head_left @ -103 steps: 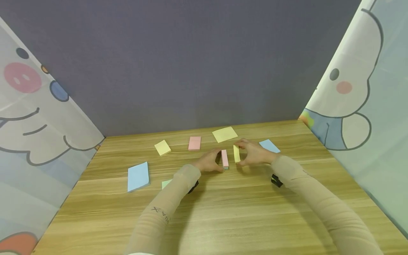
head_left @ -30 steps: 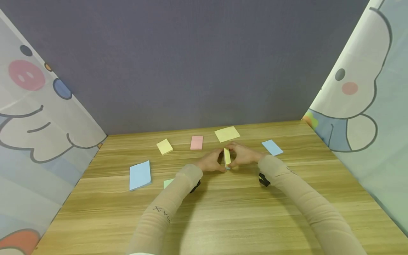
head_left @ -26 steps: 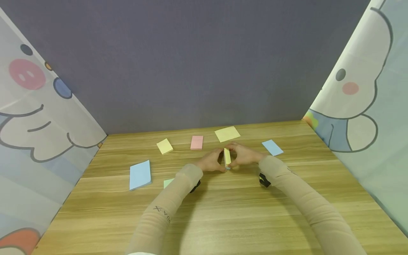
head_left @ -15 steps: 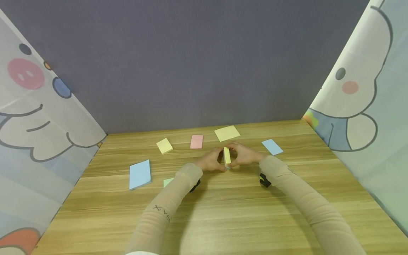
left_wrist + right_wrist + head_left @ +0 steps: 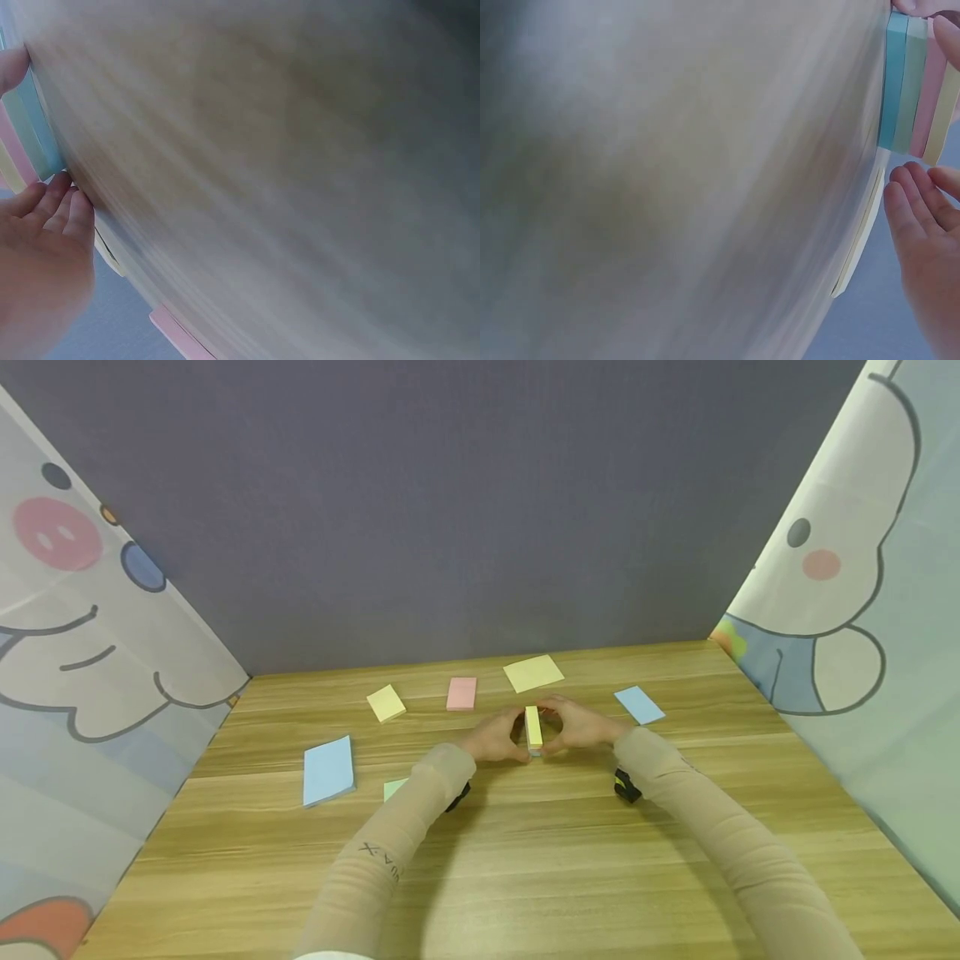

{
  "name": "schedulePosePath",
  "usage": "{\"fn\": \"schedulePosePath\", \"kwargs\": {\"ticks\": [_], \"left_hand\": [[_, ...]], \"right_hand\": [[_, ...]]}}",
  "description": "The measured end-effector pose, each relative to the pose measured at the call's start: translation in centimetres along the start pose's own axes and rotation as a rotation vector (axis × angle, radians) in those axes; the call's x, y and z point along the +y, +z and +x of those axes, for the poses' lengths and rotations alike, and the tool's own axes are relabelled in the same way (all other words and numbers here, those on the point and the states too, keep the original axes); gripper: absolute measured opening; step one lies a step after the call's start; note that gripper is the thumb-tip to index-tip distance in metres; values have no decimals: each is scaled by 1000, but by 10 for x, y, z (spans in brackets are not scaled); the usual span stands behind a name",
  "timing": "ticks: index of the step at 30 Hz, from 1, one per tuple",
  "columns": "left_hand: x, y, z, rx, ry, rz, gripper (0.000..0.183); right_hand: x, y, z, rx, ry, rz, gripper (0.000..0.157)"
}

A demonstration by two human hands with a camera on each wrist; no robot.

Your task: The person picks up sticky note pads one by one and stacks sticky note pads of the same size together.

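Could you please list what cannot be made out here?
- Head: part of the flat light-green paper pad, hidden by the beige cloth left sleeve.
- Left wrist: stack of blue, green, pink and yellow paper pads, partly cut off by the left edge.
- Right wrist: grain of the wooden tabletop, blurred.

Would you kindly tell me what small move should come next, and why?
Probably ease the right hand back from the stack while the left hand steadies it: the yellow pad lies on the pink pad, roughly lined up, and the right hand appears to grip nothing.
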State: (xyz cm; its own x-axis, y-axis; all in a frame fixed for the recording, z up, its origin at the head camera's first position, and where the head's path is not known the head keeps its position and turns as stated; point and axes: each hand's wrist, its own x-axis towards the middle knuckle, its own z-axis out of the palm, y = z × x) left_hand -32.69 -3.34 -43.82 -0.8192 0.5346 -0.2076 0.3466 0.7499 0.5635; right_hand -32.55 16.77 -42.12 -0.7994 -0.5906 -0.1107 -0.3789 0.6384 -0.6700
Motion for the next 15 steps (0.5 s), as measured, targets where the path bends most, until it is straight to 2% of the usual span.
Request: {"fn": "schedulePosePath", "kwargs": {"ticks": [15], "left_hand": [[1,-1,-2,-24,-26,-23,97]], "right_hand": [[7,3,6,19,-5,-17,93]]}}
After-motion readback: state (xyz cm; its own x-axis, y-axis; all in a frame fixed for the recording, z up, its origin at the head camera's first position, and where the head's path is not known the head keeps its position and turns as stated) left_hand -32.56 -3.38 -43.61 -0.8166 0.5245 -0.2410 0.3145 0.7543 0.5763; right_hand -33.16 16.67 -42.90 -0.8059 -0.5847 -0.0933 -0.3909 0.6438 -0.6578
